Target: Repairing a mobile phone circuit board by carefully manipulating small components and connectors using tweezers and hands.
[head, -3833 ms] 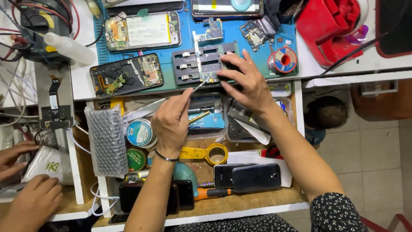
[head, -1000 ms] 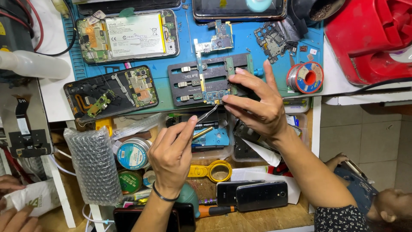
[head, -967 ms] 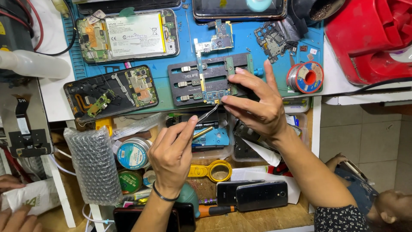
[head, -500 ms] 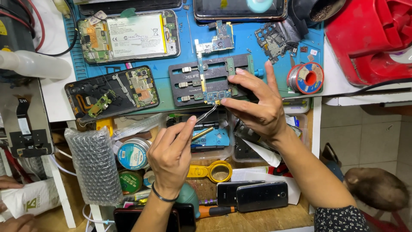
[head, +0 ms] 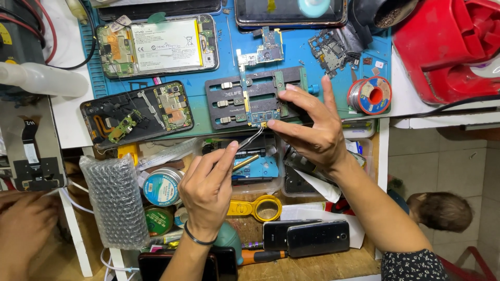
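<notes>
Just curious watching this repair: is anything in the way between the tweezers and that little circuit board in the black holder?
Nothing visible. The tweezers in the left hand already reach the circuit board at its lower edge, while the right hand steadies the black holder from the side.

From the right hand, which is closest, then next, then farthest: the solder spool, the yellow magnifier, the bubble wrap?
1. Solder spool, just right of the right hand.
2. Yellow magnifier, below it, toward the person.
3. Bubble wrap, far left.
</notes>
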